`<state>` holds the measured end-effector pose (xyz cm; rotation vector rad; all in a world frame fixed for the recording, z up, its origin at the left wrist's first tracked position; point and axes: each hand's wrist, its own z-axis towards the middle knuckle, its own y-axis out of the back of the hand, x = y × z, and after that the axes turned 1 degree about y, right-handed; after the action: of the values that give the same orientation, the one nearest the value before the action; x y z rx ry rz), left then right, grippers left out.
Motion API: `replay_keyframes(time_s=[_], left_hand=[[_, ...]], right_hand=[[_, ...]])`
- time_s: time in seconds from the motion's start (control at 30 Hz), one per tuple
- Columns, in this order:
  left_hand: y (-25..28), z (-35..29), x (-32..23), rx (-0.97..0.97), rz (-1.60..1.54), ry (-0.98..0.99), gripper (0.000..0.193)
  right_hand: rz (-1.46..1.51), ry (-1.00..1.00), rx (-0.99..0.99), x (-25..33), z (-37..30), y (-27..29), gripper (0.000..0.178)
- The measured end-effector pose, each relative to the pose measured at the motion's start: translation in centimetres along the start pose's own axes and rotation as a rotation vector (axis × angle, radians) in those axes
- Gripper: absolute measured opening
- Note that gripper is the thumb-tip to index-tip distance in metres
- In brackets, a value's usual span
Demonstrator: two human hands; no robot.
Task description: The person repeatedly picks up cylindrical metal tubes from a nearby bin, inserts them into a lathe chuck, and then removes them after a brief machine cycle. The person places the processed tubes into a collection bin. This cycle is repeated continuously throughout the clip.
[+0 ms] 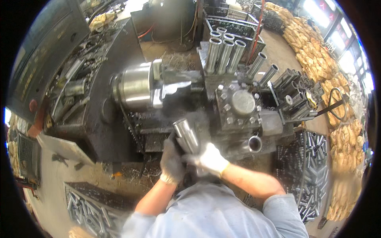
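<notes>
A shiny metal tube (187, 137) stands tilted between my hands, in front of a lathe. My left hand (173, 158), in a dark grey glove, is closed round its left side. On the right of the tube is my right hand (212, 159) in a white glove, its fingers bent against the tube's lower part and partly blurred. The tube's lower end is hidden by my hands. Beyond them is the lathe's bright chuck (137, 85), and right of that the square tool post (243, 102) with several bolts. Another tube (254, 144) lies by the carriage, right of my right hand.
Several tubes (227, 53) stand upright behind the tool post; more lean in a rack (295, 95) to the right. Bins of tubes stand at lower right (315, 174) and lower left (89, 212). Tan sacks (313, 51) line the right side. Metal shavings (139, 170) lie below the lathe.
</notes>
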<state>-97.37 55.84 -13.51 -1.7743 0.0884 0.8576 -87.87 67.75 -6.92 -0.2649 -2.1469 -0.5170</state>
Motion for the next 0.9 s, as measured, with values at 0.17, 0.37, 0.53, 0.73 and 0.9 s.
replay_keyframes(time_s=[0.17,0.37,0.53,0.73,0.9], left_hand=[[0.8,2.3,-3.2,0.080,0.403,-0.247,0.085],[11.6,1.0,1.0,-0.266,0.434,-0.132,0.056],[17.7,-5.7,4.5,-0.574,0.418,-0.181,0.054],[23.2,-12.4,4.6,-0.963,0.200,-0.215,0.037],[29.3,-14.1,-1.3,-1.174,0.256,-0.462,0.037]], right_hand=[[-0.187,0.628,0.105,5.5,-3.9,8.0,0.083],[-1.392,0.881,-0.384,12.7,8.3,19.3,0.041],[-1.533,0.531,-0.041,10.0,19.9,21.0,0.047],[-1.322,0.384,0.122,8.0,24.8,17.0,0.066],[-1.151,0.432,0.244,8.8,24.1,19.0,0.085]])
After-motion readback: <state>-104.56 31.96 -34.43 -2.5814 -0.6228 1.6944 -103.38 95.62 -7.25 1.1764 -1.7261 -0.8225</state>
